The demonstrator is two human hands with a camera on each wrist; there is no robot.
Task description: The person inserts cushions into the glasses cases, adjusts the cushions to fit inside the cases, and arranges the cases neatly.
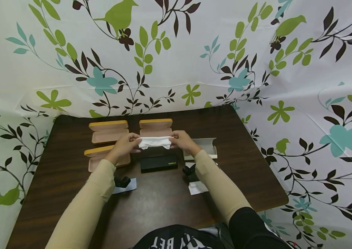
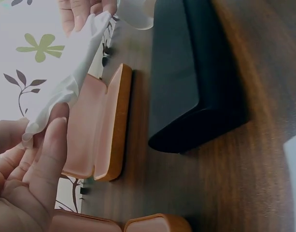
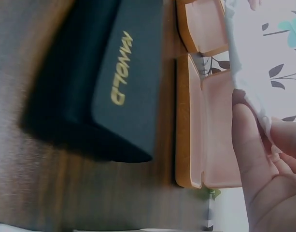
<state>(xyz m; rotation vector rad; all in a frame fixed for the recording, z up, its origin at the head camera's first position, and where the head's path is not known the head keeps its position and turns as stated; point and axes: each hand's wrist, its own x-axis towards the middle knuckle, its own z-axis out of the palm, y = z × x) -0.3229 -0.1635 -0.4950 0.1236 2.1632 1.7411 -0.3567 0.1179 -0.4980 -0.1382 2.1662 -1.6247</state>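
A white cloth [image 1: 154,142] is stretched sideways between the two hands, above the table. Its left end is pinched by the left hand [image 1: 126,145], thumb against fingers. The right hand [image 1: 183,141] pinches the other end the same way. Below the cloth lies a closed black glasses case [image 1: 159,163] with gold lettering, which shows large in the right wrist view. Just behind the cloth stands an open orange glasses case [image 1: 155,128] with a pink lining. In the left wrist view the cloth [image 2: 65,87] looks folded and creased along its length.
Two more open orange cases [image 1: 108,132] stand at the left, one partly behind the left forearm. An open white case [image 1: 205,147] sits beside the right wrist. Near the forearms lie a light blue cloth [image 1: 129,186] and a white folded cloth [image 1: 197,187] on the dark wooden table [image 1: 160,204].
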